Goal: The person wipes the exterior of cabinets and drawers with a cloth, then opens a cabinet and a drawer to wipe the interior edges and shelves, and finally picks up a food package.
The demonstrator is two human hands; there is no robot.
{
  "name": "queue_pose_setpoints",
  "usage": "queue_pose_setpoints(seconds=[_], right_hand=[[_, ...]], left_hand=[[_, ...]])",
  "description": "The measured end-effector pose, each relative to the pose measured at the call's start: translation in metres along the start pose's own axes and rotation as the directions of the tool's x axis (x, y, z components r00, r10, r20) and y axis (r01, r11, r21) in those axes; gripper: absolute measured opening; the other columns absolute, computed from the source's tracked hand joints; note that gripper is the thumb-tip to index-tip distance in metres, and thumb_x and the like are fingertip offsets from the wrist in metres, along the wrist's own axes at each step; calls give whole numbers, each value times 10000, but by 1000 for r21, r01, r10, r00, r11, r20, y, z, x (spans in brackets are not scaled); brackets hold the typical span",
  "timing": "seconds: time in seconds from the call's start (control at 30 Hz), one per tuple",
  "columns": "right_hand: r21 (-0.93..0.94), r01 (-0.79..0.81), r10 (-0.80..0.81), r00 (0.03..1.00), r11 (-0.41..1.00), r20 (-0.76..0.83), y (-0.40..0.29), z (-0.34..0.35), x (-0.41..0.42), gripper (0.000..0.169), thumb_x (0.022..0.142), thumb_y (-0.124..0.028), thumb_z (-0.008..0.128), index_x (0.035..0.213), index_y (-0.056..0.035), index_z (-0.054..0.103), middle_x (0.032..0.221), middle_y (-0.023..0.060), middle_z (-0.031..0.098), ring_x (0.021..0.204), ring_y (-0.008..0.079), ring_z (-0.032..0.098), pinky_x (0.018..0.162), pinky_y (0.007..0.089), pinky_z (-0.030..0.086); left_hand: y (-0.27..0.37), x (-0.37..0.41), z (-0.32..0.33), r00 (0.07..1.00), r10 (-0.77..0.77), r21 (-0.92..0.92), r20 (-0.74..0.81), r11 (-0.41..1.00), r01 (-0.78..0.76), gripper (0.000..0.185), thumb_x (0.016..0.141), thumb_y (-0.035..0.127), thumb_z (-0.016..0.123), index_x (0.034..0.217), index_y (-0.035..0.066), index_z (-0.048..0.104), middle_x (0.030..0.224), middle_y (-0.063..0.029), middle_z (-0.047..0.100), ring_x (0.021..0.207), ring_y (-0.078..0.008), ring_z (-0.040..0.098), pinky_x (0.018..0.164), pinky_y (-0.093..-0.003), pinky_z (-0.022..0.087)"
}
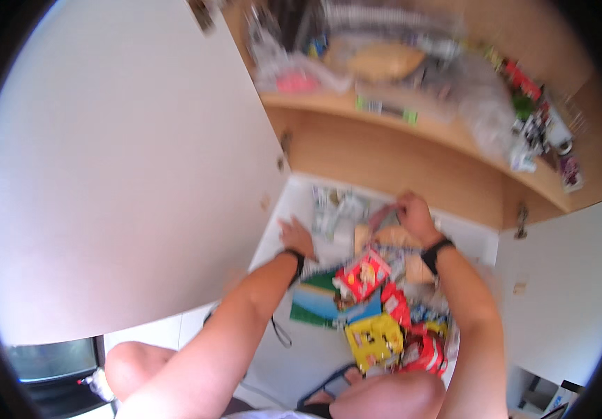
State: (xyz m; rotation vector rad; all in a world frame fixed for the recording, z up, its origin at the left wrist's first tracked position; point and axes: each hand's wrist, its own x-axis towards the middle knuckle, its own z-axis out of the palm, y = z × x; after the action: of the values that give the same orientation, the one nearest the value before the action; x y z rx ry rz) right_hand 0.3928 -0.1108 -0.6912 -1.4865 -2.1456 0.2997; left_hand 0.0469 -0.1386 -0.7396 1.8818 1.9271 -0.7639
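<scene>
My right hand (417,216) pinches a thin pinkish item (383,217), too blurred to name, near the back of the white cabinet floor (301,196). My left hand (296,239) is spread over the left part of that floor, holding nothing, beside clear plastic packets (338,207). Between my forearms are a red snack packet (368,273), a green and blue printed sheet or bag (314,301), a yellow packet (375,340) and crumpled red wrappers (422,353). Tan packages (396,236) rest just below my right hand, partly hidden by it. Both wrists wear black bands.
Above the hands runs a wooden shelf (332,99), crowded with plastic bags (481,110), a tan package (382,60) and small packets (526,81). A large white door (133,167) stands open at left; another white door (552,304) is at right. My knees are close below.
</scene>
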Motion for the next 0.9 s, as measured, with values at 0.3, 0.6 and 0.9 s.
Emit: queue_pose_setpoints(seconds=[0.3,0.6,0.9], right_hand=[[635,-543,540,811,549,225,-111,-119,-23,143,848,-9,555,911,35,676,771,54,649,729,146,596,664,299,492],[328,-183,207,978,927,-39,-237,-149,8,167,805,-39,635,963,2,670,785,157,687,737,284,675,683,390,529],[47,-386,388,921,921,-26,-251,-179,23,266,798,-113,686,1050,-28,708,960,232,703,894,375,681,791,445,543]], left_hand=[[6,-99,-82,799,425,-426,-425,685,-591,301,933,326,582,913,52,705,1053,-179,707,1015,-396,638,1007,-494,466],[37,-177,-185,759,631,-932,-158,-350,97,282,1029,235,545,1287,123,528,1203,-42,596,1080,-207,616,889,-446,567],[50,-164,-203,816,535,-817,-221,-558,144,166,998,93,546,1160,75,574,1150,-59,615,1055,-214,621,891,-410,532]])
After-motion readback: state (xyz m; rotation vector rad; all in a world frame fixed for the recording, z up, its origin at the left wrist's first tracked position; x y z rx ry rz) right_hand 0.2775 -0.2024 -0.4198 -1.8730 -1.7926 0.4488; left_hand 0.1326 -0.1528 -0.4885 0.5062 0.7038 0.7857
